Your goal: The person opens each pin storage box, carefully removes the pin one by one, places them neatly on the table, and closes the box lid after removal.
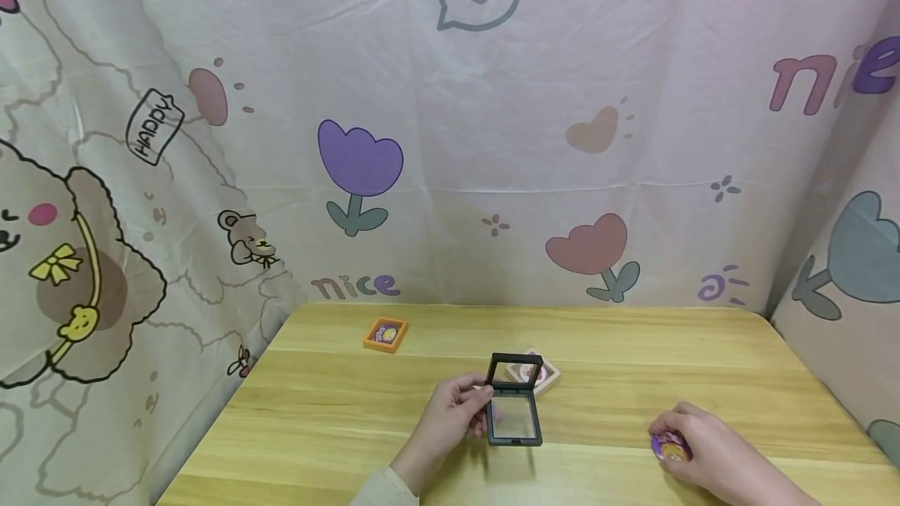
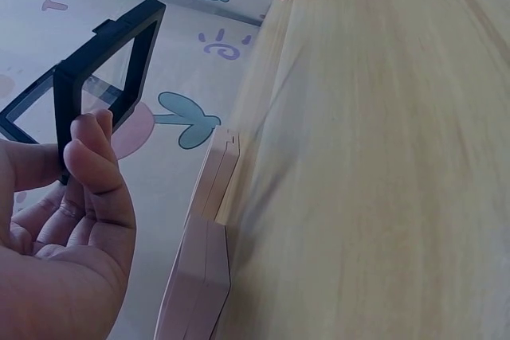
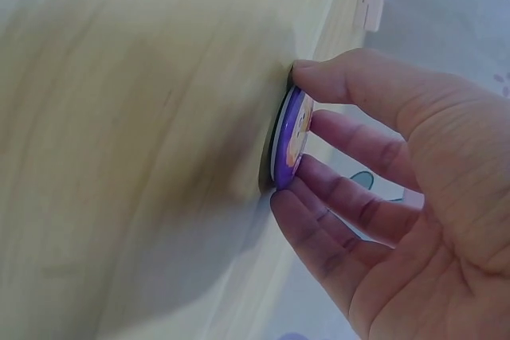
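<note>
Head view. The left hand (image 1: 450,412) gripped the left side of a black hinged frame case (image 1: 516,400), thumb and fingers curled on its edge. The case stood open near the middle of the surface (image 1: 337,428), its base flat and its lid tilted up toward the far edge. Both clear panes looked bare; nothing sat inside. The right hand (image 1: 692,443) lay well apart to the right, near the front edge, fingers curled over a purple badge (image 1: 670,447) resting on the surface. The case lay to the left of the badge, and the right hand was the nearer to the badge. A pink case (image 1: 541,373) sat closed just behind the black one. An orange case (image 1: 386,334) with a picture inside lay toward the far left corner. A printed cloth (image 1: 492,139) hung behind and at both sides.

Left wrist view. The thumb pressed the black frame's edge, fingers behind it; the lid stood angled off the base. The pink case showed beside it, edge-on, closed.

Right wrist view. Thumb and three fingers pinched the badge by its rim. The badge appeared tipped, one edge touching the surface, printed face toward the palm.
</note>
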Available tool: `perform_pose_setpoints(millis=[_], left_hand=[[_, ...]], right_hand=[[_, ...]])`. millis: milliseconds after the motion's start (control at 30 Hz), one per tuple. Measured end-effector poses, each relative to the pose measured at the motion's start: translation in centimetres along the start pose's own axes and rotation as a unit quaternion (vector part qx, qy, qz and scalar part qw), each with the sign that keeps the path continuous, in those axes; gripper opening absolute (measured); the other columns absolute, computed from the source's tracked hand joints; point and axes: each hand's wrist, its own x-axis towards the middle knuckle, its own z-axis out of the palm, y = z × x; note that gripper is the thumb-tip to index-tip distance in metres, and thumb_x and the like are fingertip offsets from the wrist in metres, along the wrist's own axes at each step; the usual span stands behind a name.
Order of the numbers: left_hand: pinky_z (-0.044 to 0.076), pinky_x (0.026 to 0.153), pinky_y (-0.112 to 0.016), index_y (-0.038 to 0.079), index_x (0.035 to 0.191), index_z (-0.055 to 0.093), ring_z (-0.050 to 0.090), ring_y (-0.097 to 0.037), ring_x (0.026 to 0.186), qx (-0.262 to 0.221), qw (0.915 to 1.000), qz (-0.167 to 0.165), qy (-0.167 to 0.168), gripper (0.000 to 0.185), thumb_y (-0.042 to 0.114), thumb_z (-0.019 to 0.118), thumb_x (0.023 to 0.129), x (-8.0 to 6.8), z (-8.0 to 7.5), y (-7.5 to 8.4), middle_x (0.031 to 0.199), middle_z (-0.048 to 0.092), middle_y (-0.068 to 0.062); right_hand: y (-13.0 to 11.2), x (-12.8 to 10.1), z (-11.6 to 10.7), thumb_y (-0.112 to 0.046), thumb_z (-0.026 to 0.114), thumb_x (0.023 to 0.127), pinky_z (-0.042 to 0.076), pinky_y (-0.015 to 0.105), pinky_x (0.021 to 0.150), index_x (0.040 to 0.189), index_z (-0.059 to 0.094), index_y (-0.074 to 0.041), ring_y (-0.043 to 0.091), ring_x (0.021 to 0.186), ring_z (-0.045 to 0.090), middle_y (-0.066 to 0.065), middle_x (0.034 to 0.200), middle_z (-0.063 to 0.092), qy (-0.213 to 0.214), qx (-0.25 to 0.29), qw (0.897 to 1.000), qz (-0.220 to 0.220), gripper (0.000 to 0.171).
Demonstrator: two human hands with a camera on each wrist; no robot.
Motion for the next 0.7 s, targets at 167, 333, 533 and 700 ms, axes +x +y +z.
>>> perform_pose_setpoints(millis=[167, 333, 533, 700], left_hand=[[0.05, 0.054, -0.016, -0.003, 0.13, 0.068, 0.058, -0.007, 0.06, 0.0, 1.0, 0.002, -0.004, 0.028, 0.012, 0.064, 0.107, 0.07, -0.06, 0.0, 0.1, 0.077, -0.032], [0.05, 0.054, -0.016, -0.003, 0.13, 0.068, 0.058, -0.007, 0.06, -0.003, 1.0, 0.002, -0.008, 0.029, 0.013, 0.064, 0.107, 0.09, -0.1, -0.03, 0.098, 0.078, -0.03], [0.05, 0.054, -0.016, -0.004, 0.129, 0.068, 0.058, -0.006, 0.06, -0.007, 0.9999, 0.0, -0.011, 0.028, 0.013, 0.064, 0.107, 0.1, -0.15, -0.18, 0.091, 0.08, -0.017], [0.051, 0.054, -0.015, -0.005, 0.128, 0.067, 0.058, -0.005, 0.059, -0.008, 0.9999, -0.001, -0.008, 0.028, 0.013, 0.065, 0.106, 0.11, -0.11, -0.29, 0.086, 0.079, -0.008]], right_hand=[[-0.36, 0.23, 0.1, -0.019, 0.09, 0.082, 0.058, 0.026, 0.075, 0.096, 0.075, -0.026, -0.005, 0.085, 0.053, -0.011, 0.099, 0.064, -0.001, -0.004, 1.0, 0.013, 0.022], [-0.38, 0.15, 0.18, -0.019, 0.091, 0.082, 0.058, 0.026, 0.074, 0.096, 0.075, -0.025, -0.005, 0.084, 0.053, -0.011, 0.098, 0.064, 0.002, 0.001, 1.0, 0.003, 0.022], [-0.36, 0.33, 0.14, -0.02, 0.09, 0.083, 0.058, 0.025, 0.076, 0.097, 0.075, -0.025, -0.005, 0.086, 0.054, -0.011, 0.1, 0.065, -0.006, 0.003, 1.0, 0.013, 0.022], [-0.48, 0.44, 0.08, -0.022, 0.091, 0.082, 0.059, 0.025, 0.077, 0.098, 0.076, -0.025, -0.005, 0.087, 0.054, -0.011, 0.101, 0.065, -0.014, -0.001, 1.0, 0.017, 0.023]])
